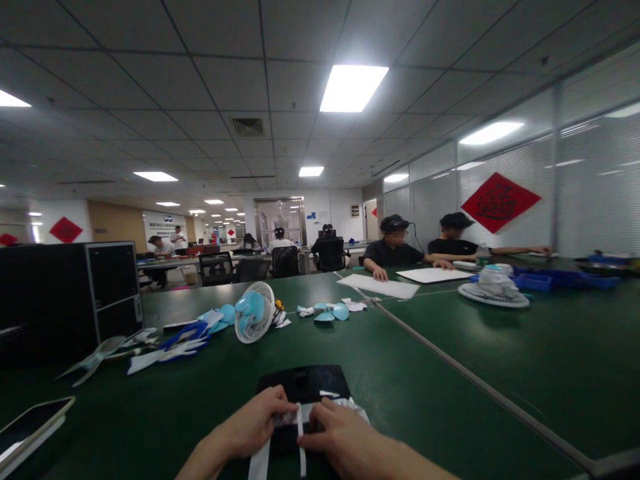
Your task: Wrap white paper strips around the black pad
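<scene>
A black flat case-like object [327,380] lies on the green table in front of me, with whitish material [355,407] across its middle. Over it runs a narrow white strip [302,453], coming down between my two hands. My left hand [255,421] has its fingers closed at the strip's upper end. From the other side, my right hand [345,433] curls inward, thumb and fingertips pressed at the strip. A wider white band [259,461] hangs below my left hand. The fingertips partly cover what they pinch.
A white fan cage with blue blades [254,312], loose blue blades [325,312], and blue-white gloves [175,350] lie beyond. A phone [33,427] and black computer tower [75,293] are left. Two people sit across, near white boards [379,286]. A metal seam [450,360] crosses the table.
</scene>
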{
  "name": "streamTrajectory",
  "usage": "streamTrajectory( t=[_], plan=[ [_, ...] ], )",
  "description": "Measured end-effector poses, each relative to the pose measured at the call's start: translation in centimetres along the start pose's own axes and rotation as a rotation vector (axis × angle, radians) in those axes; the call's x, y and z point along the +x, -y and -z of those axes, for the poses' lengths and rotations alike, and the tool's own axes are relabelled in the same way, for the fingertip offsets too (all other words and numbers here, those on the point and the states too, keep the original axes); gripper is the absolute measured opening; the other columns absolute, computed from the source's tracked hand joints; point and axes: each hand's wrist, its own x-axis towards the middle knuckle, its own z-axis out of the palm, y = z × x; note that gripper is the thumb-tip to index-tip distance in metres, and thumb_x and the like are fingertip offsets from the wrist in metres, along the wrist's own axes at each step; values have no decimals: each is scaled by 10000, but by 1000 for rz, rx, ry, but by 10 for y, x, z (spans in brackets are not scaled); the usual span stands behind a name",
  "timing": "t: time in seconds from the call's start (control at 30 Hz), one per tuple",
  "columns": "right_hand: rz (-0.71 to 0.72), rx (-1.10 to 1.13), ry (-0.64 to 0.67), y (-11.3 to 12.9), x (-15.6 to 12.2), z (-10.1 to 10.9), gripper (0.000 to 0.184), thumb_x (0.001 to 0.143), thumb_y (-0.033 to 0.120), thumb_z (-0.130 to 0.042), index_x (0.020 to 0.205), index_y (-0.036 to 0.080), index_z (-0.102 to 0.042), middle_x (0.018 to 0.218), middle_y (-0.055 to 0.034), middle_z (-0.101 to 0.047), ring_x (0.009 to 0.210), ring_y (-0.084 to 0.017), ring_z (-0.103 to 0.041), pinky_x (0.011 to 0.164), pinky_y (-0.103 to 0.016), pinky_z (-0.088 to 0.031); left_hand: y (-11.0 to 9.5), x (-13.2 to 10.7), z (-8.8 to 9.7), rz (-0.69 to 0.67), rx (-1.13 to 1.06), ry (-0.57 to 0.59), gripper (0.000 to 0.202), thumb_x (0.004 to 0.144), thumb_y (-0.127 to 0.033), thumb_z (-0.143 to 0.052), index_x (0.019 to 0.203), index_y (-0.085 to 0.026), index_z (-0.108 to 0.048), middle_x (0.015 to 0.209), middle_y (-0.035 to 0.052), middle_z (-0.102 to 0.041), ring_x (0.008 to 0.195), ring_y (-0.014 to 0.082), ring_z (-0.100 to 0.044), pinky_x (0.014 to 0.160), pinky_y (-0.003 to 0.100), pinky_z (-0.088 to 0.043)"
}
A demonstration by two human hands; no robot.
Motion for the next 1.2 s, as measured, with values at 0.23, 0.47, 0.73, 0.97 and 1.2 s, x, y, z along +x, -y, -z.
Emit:
streamTrajectory(
  t=[0.23, 0.47, 0.73, 0.97, 1.2],
  plan=[
    [49, -4, -32, -2, -6, -8, 377, 903, 288, -466, 1268, 362, -528, 1107, -43, -555, 966, -188, -498, 818, -296, -404, -2, -1, 1, -2, -16, 8, 359, 900, -196, -372, 1151, -309, -601, 1020, 8, -523, 951, 159, -471, 848, 258, -355],
    [72, -12, -23, -3, -7, -11, 333, 899, 323, -483, 1211, 380, -582, 1121, -46, -561, 977, -204, -501, 812, -305, -403, 1, -1, 0, -4, -1, -3, 433, 853, -120, -380, 1178, -319, -586, 1025, 10, -514, 943, 152, -476, 833, 256, -364],
    [125, 70, -2, -10, -8, -18, 318, 876, 308, -505, 1165, 357, -628, 1147, -37, -579, 1014, -211, -507, 846, -316, -410, -2, -2, 2, 0, 14, -3, 502, 800, -53, -375, 1156, -326, -600, 1028, 7, -526, 967, 162, -489, 862, 273, -371],
    [10, 245, -35, 0, -3, -5, 471, 871, 281, -488, 1339, 231, -474, 1357, -68, -518, 1245, -212, -436, 1079, -352, -290, -8, -3, 3, -5, 41, -10, 498, 789, -45, -376, 1132, -314, -615, 1000, 10, -535, 944, 157, -495, 837, 264, -374],
    [-8, 316, 20, -1, -3, 0, 541, 902, 440, -462, 1394, 222, -412, 1449, -92, -428, 1322, -243, -387, 1113, -392, -273, -7, -4, 5, -24, 46, -11, 401, 841, -129, -399, 1099, -319, -640, 993, 9, -541, 939, 150, -494, 839, 264, -375]
  ],
)
